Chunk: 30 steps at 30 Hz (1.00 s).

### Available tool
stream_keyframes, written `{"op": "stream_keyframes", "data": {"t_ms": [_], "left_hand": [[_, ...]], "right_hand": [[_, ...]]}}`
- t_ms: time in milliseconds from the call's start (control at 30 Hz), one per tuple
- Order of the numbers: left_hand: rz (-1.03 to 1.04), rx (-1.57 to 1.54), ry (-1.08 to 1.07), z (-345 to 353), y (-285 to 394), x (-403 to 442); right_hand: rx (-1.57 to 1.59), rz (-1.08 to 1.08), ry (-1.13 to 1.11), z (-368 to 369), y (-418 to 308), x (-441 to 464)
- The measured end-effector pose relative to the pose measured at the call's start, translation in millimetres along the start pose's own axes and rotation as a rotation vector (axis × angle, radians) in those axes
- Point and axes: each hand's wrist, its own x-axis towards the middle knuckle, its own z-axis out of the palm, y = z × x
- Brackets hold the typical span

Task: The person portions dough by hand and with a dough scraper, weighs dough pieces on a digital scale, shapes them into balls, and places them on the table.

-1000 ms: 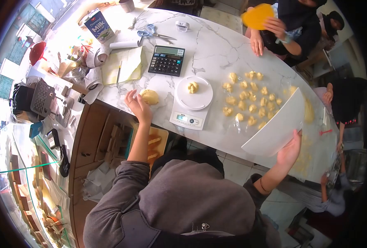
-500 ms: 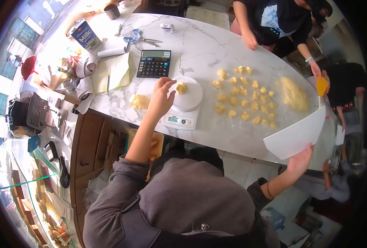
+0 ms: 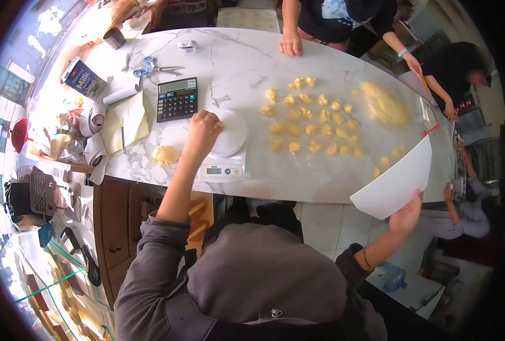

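My left hand is closed at the left edge of the round white plate of the kitchen scale. A small dough piece shows at its fingertips; my fingers hide part of it. In my right hand is a large flat white dough scraper, held tilted over the table's front right edge. Several small dough pieces lie in loose rows right of the scale. Beyond them rests a big slab of dough. A rounder dough lump sits left of my left forearm.
A calculator, scissors, paper with a pencil and a milk carton are on the left of the marble table. Across it, a person's hand rests on the edge. Another person stands at the right.
My left fingers have closed around the dough piece that sat on the scale plate. The whole view has shifted. A few small dough pieces beside the scraper now show.
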Motion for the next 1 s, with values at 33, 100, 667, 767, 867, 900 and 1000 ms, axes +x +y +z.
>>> {"op": "stream_keyframes", "data": {"t_ms": [33, 100, 667, 767, 867, 900, 1000], "left_hand": [[-0.09, -0.065, 0.039, 0.1, 3.7, -1.7], [-0.268, -0.19, 0.119, -14.5, 18.6, -3.0], [-0.302, -0.22, -0.727, 96.1, 189.5, -62.6], [-0.168, -0.136, -0.404, 102.4, 178.0, -66.0], [-0.049, -0.074, -0.158, 104.6, 159.3, -64.5], [-0.026, -0.058, -0.096, 105.5, 153.0, -65.1], [-0.072, -0.136, -0.057, 107.8, 133.6, -69.5]], "right_hand": [[-0.002, 0.0, 0.015, -4.3, -1.3, -1.5], [-0.002, 0.0, 0.042, -11.8, -3.4, -3.5], [0.017, 0.022, 0.128, -64.6, -24.5, 12.6], [0.022, 0.053, 0.096, -66.6, -25.0, 16.7], [0.054, 0.072, 0.023, -66.2, -21.1, 26.2], [0.063, 0.078, -0.005, -66.6, -19.9, 29.2], [0.066, 0.097, -0.013, -62.7, -14.3, 35.9]]}}
